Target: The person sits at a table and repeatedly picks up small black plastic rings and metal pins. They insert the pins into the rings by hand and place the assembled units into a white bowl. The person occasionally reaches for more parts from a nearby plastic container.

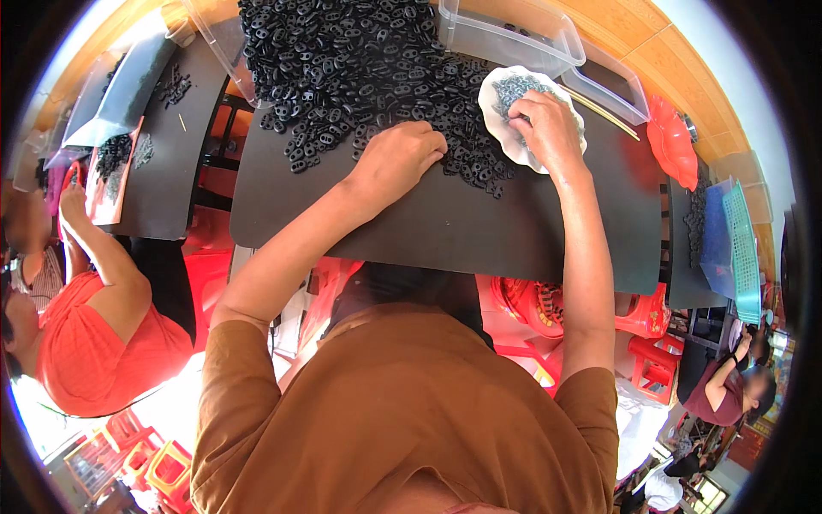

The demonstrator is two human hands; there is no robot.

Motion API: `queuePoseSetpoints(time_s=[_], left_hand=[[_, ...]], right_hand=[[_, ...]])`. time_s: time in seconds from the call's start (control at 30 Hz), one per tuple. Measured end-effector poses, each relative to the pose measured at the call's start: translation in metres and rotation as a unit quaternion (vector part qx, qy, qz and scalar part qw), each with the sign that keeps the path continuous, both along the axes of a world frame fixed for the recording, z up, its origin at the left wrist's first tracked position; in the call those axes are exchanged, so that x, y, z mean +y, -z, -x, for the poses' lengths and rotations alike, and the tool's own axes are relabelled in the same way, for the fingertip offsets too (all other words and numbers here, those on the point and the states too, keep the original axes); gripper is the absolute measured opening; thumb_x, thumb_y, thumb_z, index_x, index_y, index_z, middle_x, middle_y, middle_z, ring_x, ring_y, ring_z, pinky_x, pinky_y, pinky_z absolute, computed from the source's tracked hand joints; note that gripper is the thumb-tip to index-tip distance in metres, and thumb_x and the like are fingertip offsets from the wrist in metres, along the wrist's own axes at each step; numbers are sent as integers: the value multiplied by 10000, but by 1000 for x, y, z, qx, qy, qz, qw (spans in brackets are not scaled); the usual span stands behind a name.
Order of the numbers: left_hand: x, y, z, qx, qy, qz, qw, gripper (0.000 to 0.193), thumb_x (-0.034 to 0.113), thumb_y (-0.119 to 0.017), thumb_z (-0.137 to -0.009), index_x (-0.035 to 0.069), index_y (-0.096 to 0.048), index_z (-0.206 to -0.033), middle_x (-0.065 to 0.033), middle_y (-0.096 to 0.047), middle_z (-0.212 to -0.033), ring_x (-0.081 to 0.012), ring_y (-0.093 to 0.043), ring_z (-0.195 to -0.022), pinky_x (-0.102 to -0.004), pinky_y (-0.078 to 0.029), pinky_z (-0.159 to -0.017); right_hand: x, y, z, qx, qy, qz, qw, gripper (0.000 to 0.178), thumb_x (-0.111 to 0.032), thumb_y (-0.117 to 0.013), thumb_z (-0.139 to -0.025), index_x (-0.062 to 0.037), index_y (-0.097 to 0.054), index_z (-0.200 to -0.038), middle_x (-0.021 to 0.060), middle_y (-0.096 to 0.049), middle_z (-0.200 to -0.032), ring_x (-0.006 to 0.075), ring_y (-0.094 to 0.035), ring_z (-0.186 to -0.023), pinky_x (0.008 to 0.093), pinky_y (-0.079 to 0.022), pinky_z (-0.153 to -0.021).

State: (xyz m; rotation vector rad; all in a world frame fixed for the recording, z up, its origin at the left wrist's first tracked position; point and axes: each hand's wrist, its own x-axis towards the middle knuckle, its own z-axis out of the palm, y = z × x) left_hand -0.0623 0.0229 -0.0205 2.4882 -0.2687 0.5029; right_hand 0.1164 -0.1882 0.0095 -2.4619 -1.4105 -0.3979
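A big heap of small black plastic pieces with holes [342, 68] covers the far part of the dark table [368, 231]. At the heap's near edge rests my left hand [401, 156], its fingers curled closed; whatever they hold is hidden. To the right stands a white bowl with a wavy rim [572, 147], partly filled with tiny silvery metal pieces [516, 86], too small to name. My right hand [545, 124] reaches into this bowl, fingertips pinched together down at the metal pieces. I cannot make out what is between them.
Behind the bowl are a clear plastic bin [514, 38] and thin yellowish sticks [604, 113]. A red wavy-rimmed dish [670, 141] stands at the right, near a turquoise basket [741, 248]. Left, a person in red [111, 334] works at another table [163, 188]. Red stools [655, 368] stand around.
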Motion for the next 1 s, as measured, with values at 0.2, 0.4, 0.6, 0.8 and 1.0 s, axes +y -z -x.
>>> queuePoseSetpoints(time_s=[0.2, 0.4, 0.6, 0.8, 1.0], left_hand=[[-12, -7, 3, 11, -20, 5, 1000, 138, 123, -693, -854, 45, -669, -965, -111, -626, -908, -321, -646, -889, -418, -533, -765], [-16, -2, -2, -3, 9, -17, 1000, 160, 133, -708, -838, 44, -673, -965, -119, -627, -900, -332, -645, -899, -422, -534, -774], [-2, -1, -9, -35, 3, 118, 992, 128, 73, -703, -854, 8, -706, -964, -122, -677, -883, -281, -668, -765, -348, -543, -704], [0, -6, -6, 39, -11, 234, 971, 131, 47, -724, -847, 7, -719, -972, -113, -704, -865, -205, -678, -748, -307, -544, -678], [3, 3, -10, -43, 19, 122, 991, 135, 54, -725, -843, 30, -740, -976, -113, -711, -887, -258, -695, -774, -326, -562, -696]], right_hand=[[0, -1, 1, 8, 9, 3, 1000, 84, -101, -745, -743, -68, -684, -790, 77, -625, -809, 293, -622, -875, 436, -486, -784], [2, -4, 5, -2, 4, 12, 1000, 99, -97, -748, -743, -56, -663, -773, 86, -614, -818, 302, -622, -887, 439, -487, -775], [0, -4, 2, 14, 10, 7, 1000, 87, -80, -737, -758, -56, -660, -790, 89, -611, -832, 305, -616, -887, 435, -483, -782], [0, -1, 1, -7, -5, -37, 999, 101, -88, -740, -760, -59, -647, -788, 79, -608, -831, 295, -610, -888, 429, -488, -783], [0, 0, -2, -3, 9, 15, 1000, 93, -102, -738, -765, -70, -655, -791, 63, -622, -848, 285, -608, -885, 426, -490, -774]])
